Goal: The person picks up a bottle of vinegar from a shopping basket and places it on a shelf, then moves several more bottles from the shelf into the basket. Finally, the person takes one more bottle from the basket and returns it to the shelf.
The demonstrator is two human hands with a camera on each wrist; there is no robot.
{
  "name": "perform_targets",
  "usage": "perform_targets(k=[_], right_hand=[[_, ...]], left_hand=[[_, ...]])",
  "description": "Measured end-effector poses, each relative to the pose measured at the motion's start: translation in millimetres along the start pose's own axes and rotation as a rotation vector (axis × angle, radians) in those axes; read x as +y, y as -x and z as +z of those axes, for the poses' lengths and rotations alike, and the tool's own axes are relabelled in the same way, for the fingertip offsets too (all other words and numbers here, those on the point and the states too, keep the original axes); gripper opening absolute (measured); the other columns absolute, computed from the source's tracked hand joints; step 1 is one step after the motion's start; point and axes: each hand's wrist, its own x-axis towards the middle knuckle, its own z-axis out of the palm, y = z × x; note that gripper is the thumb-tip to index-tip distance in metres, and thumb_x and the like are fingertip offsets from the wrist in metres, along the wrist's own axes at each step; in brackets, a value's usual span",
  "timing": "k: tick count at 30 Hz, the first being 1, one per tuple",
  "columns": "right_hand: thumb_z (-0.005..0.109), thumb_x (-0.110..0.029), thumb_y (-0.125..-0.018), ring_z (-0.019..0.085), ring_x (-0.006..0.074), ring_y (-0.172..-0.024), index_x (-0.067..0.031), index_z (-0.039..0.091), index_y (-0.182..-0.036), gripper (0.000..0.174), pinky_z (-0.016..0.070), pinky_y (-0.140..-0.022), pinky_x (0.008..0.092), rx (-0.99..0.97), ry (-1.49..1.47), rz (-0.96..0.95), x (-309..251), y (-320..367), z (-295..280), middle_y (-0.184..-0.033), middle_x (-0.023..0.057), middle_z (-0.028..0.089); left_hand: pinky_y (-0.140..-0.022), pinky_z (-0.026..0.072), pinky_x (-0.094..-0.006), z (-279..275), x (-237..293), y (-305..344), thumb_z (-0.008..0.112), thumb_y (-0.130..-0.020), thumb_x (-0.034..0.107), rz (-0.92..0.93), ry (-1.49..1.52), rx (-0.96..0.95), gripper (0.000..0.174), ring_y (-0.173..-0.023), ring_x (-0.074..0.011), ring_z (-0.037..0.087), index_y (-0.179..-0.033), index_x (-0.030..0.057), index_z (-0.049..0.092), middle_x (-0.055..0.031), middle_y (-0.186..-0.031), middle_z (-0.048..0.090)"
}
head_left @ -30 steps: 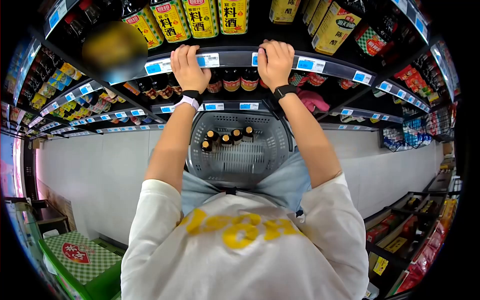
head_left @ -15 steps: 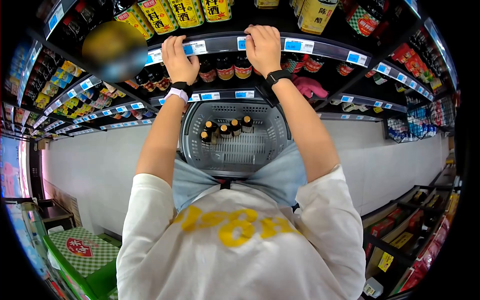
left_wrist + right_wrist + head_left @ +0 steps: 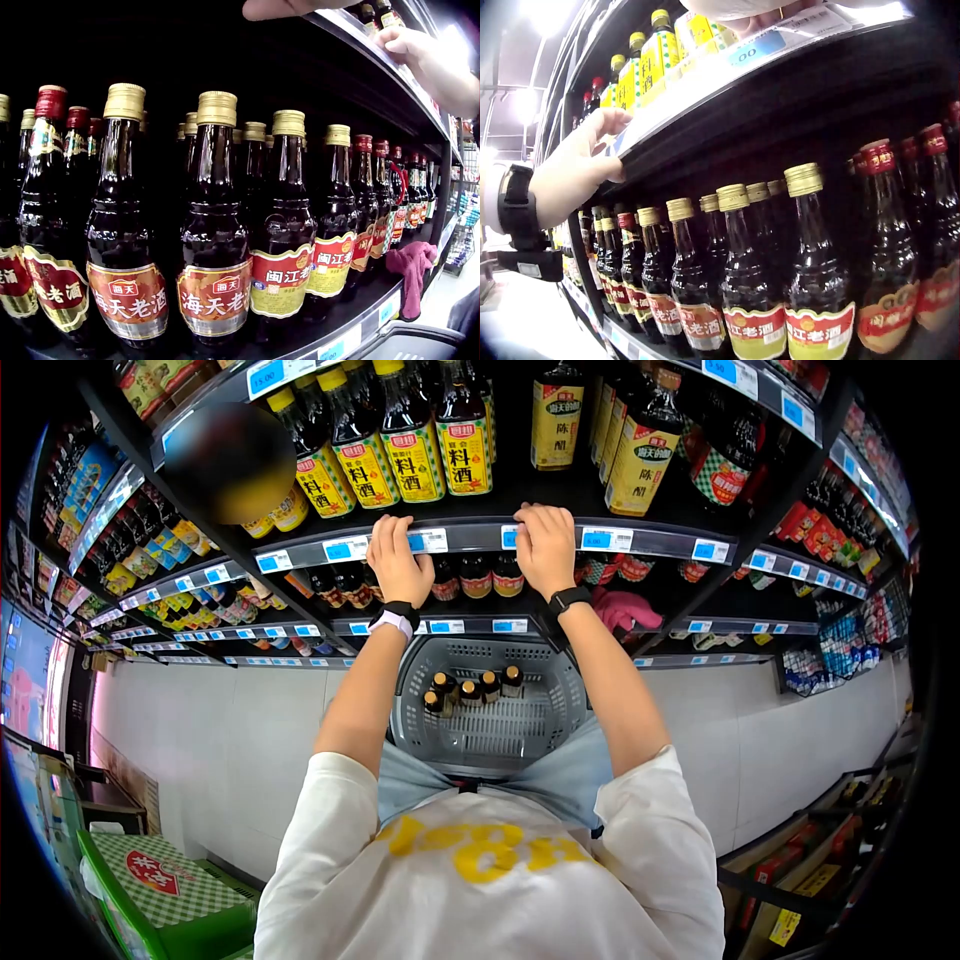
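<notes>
Left hand (image 3: 398, 560): the fingers are hooked over the front edge of the price rail (image 3: 470, 536) with the thumb beneath, as seen from the right wrist. It is clamped on the rail left of its middle. The grip is judged to be for steadying against the shelf front, since no bottle is touched.

The rail's long axis is laid level, left to right along the shelf's front edge, with its label face turned outward towards the person. Yellow-labelled cooking-wine bottles (image 3: 400, 455) are stood upright just behind it. Dark bottles (image 3: 214, 225) are ranked on the shelf beneath.

A grey shopping basket (image 3: 550, 680) is seen below, between the arms, with four capped bottles (image 3: 470, 688) upright near its far wall.

Right hand (image 3: 546, 545): the fingers are curled over the same rail, just right of its middle.

A pink cloth (image 3: 620, 610) is draped at the lower shelf's edge, further right.
</notes>
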Motion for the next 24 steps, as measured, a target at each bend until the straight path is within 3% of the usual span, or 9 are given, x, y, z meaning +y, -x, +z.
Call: perform_targets(k=[24], right_hand=[[0.057, -0.003, -0.075, 0.057, 0.0294, -0.092, -0.0022, 0.059, -0.088, 0.014, 0.0402, -0.084, 0.0404, -0.012, 0.024, -0.005, -2.9, -2.1, -0.4, -0.091, 0.0124, 0.063]], left_hand=[[-0.102, 0.0271, -0.0460, -1.5, -0.4, 2.1, 0.059, -0.064, 0.001, -0.023, 0.038, -0.001, 0.060, -0.128, -0.0332, 0.038, -0.122, 0.0081, 0.048, -0.0121, -0.123, 0.048]])
